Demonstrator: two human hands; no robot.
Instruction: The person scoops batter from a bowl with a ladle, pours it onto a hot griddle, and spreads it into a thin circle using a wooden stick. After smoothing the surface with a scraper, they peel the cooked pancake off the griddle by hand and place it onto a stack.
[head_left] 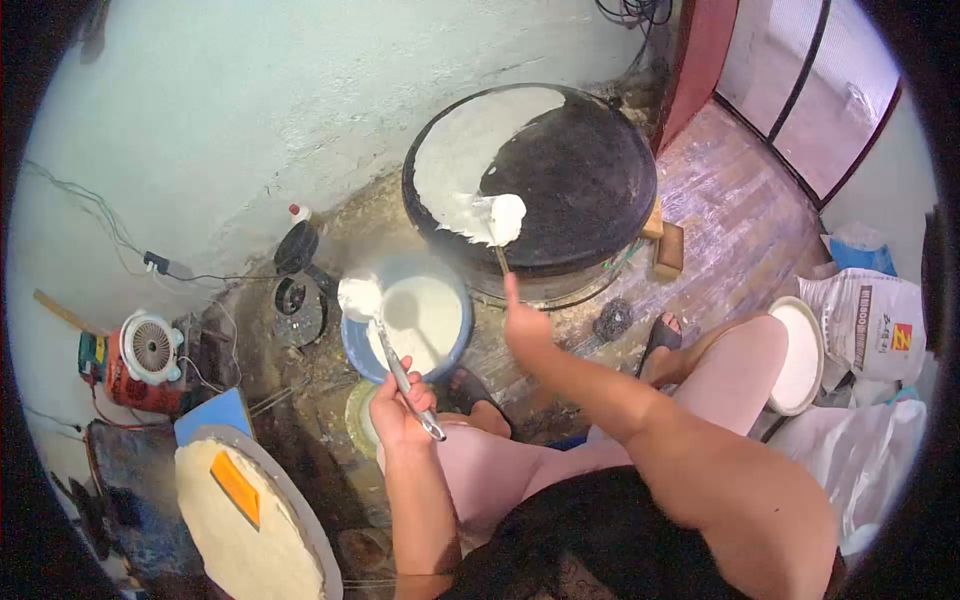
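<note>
My left hand (402, 405) is closed around the metal handle of a ladle (392, 360). Its bowl, coated in white batter, is over the left rim of a blue basin (462, 340) holding pale batter (420, 320). My right hand (527, 332) grips a thin-handled spreader (503, 262), the index finger lying along the handle. A lump of white batter (507, 220) covers the spreader's head, at the near part of a round black griddle (570, 180). Spread batter (450, 150) coats the griddle's left and far side in a curved band; the rest shows black.
A stack of thin round pancakes (225, 535) with an orange scraper (236, 488) on top sits lower left. A small blower (150, 348) stands left. On the right are a white-filled bowl (795, 355) and a printed sack (865, 320). A scouring pad (613, 319) lies below the griddle.
</note>
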